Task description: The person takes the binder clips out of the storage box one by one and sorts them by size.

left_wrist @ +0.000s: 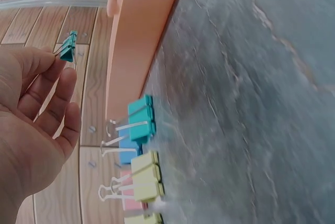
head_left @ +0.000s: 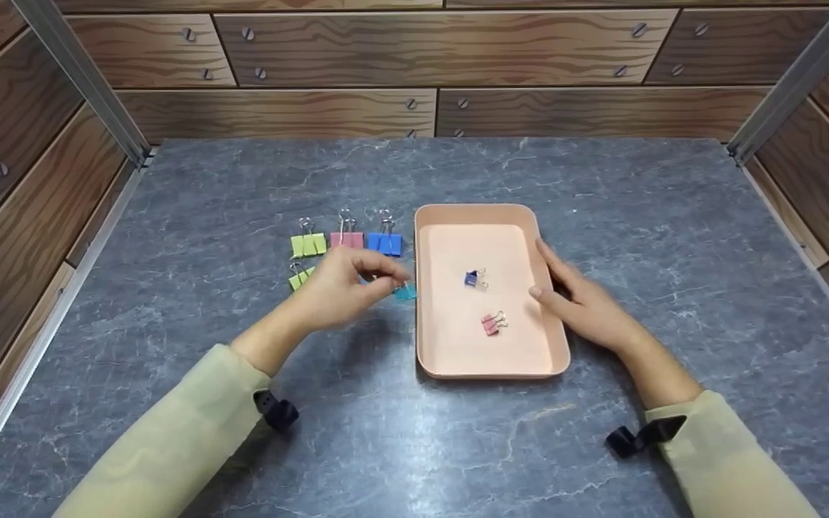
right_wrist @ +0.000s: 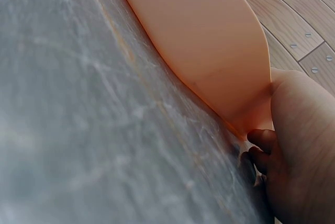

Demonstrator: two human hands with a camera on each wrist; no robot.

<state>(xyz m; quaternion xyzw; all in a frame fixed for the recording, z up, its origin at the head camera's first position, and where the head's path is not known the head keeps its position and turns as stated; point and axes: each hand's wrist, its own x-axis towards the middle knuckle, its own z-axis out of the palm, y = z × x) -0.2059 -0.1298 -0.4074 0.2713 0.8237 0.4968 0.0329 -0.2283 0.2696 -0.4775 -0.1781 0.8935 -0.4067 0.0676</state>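
My left hand pinches a small teal binder clip by its wire handle, just outside the left wall of a peach tray. Inside the tray lie a small dark blue binder clip and a small pink binder clip, apart from each other. On the tray's right side, my right hand grips the wall, thumb over the rim and fingers along the outside. The right wrist view shows part of that hand against the tray's outer wall.
Left of the tray, larger binder clips stand in rows: yellow-green, pink and blue behind, another yellow-green nearer. A larger teal clip shows in the left wrist view. Wood-patterned walls surround the grey marbled table.
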